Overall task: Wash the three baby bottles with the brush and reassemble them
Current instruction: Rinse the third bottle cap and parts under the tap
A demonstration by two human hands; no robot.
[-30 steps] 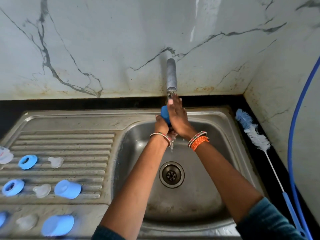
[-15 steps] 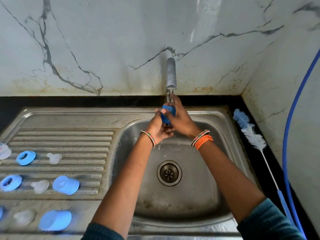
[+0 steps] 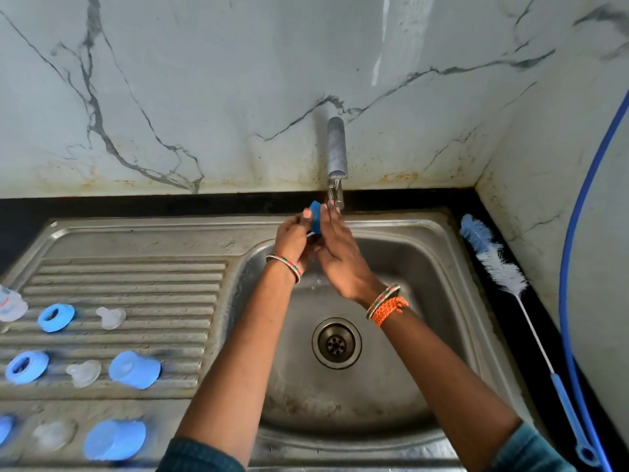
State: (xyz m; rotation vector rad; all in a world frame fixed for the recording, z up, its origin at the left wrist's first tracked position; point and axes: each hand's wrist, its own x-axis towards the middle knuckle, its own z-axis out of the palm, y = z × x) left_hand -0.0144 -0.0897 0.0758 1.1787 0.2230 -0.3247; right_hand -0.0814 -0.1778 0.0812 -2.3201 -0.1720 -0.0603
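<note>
Head view: both hands at the tap, rinsing one blue cap.

Left hand [image 3: 294, 238] has its fingers curled round a blue bottle cap [image 3: 316, 217], held just under the tap [image 3: 337, 155] over the sink [image 3: 425, 267]; right hand [image 3: 340, 257] lies against the cap with fingers nearly straight, tips up at the spout. Whether water is running I cannot tell.

Progress, judged: mid-wash. On the drainboard [image 3: 136, 277] lie two blue collar rings [image 3: 55, 317], clear teats [image 3: 110, 317] and two more blue caps [image 3: 134, 369], all apart, nothing reassembled. One clear bottle [image 3: 12, 303] at the left edge. Bottle brush [image 3: 493, 264] lies unused on the counter to the right.

Since half a second ago the cap has moved up and slightly left, from between the palms to the fingertips.
</note>
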